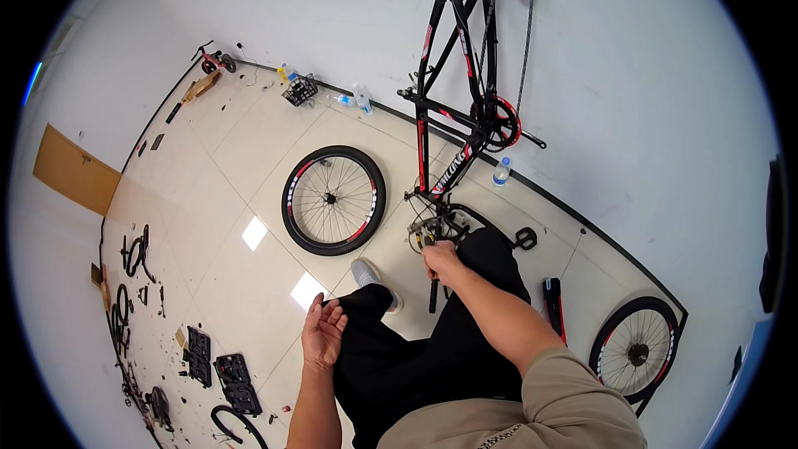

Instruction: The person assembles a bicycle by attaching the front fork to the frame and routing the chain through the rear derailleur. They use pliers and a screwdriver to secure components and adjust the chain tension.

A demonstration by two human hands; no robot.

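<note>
My right hand (440, 260) is closed round a black bar, apparently the bicycle's handlebar (433, 296), whose end sticks out below my fist. Just beyond it, cables and small parts crowd the lower end of the black and red bicycle frame (449, 168), which leans tilted against the white wall. A chain and a red-rimmed crankset (500, 123) are on the frame. Palm up, with fingers loosely curled and apart, my left hand (324, 330) is by my left knee and holds nothing. A wheel with a black tyre (366, 229) lies flat on the floor ahead of it.
Another wheel (600, 341) leans at the right wall near a black and red part (554, 308). A pedal (525, 239) and a water bottle (501, 172) are right of the frame. Tool cases (238, 384) lie at left; a wire basket (299, 91) stands far back.
</note>
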